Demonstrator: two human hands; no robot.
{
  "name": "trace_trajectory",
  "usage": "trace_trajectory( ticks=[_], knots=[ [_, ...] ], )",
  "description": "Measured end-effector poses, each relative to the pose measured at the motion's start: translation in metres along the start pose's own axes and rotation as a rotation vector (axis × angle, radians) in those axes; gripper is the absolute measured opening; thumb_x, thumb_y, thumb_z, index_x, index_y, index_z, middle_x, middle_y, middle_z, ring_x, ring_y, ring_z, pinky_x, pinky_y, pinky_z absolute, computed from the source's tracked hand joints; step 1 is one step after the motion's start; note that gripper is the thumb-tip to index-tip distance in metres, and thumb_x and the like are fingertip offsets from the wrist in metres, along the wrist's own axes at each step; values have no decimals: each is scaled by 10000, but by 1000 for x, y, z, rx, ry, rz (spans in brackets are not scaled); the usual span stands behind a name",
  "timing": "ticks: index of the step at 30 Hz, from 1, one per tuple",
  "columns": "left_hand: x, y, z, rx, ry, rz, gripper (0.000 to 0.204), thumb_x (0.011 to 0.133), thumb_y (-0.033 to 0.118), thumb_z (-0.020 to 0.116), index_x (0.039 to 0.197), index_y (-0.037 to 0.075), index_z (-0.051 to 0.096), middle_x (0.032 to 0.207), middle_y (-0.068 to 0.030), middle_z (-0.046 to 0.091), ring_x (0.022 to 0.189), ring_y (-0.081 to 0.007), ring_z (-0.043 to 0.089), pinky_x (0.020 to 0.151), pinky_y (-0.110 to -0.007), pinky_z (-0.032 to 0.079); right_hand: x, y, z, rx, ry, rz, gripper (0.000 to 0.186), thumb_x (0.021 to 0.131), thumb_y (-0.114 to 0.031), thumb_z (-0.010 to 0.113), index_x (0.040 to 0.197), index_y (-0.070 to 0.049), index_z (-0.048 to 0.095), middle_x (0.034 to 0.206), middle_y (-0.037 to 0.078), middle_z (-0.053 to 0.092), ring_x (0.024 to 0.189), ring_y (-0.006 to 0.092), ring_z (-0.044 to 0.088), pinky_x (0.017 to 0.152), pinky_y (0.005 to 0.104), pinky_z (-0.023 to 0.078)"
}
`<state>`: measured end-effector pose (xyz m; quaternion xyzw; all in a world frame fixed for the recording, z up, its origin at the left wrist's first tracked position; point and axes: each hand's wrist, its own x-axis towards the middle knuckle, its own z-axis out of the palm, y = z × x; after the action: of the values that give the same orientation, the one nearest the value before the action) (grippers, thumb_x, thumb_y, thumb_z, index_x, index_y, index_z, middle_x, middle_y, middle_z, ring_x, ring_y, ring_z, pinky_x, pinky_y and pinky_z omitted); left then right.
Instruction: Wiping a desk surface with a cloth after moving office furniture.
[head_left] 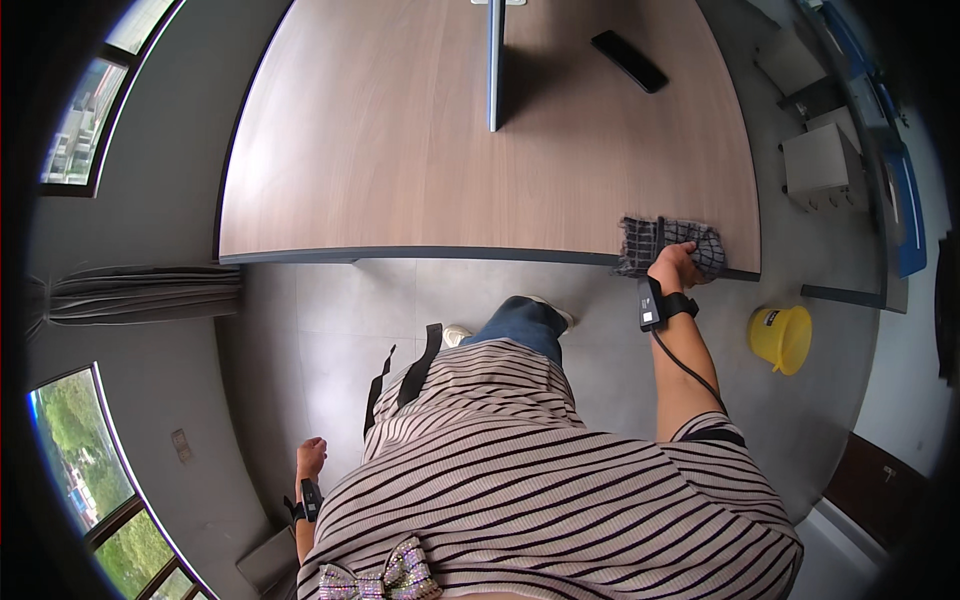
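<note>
My right hand (676,265) is closed on a dark grey checked cloth (640,245) at the near right corner of the wood-grain table (400,170). Part of the cloth lies flat on the tabletop and bunches up around my fingers; some of it reaches over the dark front edge. My left hand (311,457) hangs low at my left side, away from the table. Its fingers are curled in, and nothing shows in them. Each wrist wears a black strap with a small device.
A thin upright panel (495,75) stands on the table toward the far side. Right of it lies a black phone (629,61). On the floor at right is a yellow bucket (781,340), with a white cabinet (822,168) farther off. A grey curtain (145,293) hangs at left.
</note>
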<state>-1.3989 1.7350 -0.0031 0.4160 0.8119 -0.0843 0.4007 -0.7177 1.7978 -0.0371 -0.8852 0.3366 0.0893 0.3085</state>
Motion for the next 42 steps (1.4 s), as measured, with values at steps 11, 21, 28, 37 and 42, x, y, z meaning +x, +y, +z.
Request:
trace_trajectory(
  ticks=[11,21,28,37,42],
  knots=[
    [12,9,37,-166,125,91,315,718,163,480,938,-57,527,724,-119,581,637,-151,551,601,-252,435,-219,83,78,-214,-460,218,815,705,-602,344,1092,115,353,1088,211,452,956,300,480,834,324,363],
    [-18,114,50,33,100,327,329,711,172,505,974,-26,513,868,-189,567,803,-255,558,717,-304,431,-272,77,139,-875,-1067,-273,637,784,-442,250,1125,91,319,1153,233,371,1061,266,407,916,322,303],
    [-24,117,57,-22,171,320,318,714,176,503,959,-26,518,846,-181,571,775,-251,561,697,-306,433,-294,-10,97,-702,-1598,-1061,400,739,-275,474,1012,17,490,896,160,557,794,238,555,715,362,427],
    [-8,236,44,39,212,562,285,738,188,518,973,26,516,1026,-164,477,960,-299,445,822,-349,357,-245,-77,56,-649,-984,-2005,506,665,-410,572,961,0,542,962,177,540,898,270,520,781,311,396],
    [2,330,52,45,292,880,278,721,178,540,963,42,526,1019,-153,477,988,-307,400,842,-356,338,-145,-83,49,-863,-1108,-1701,464,668,-362,576,966,-8,541,944,174,547,910,263,515,784,303,396]
  ],
)
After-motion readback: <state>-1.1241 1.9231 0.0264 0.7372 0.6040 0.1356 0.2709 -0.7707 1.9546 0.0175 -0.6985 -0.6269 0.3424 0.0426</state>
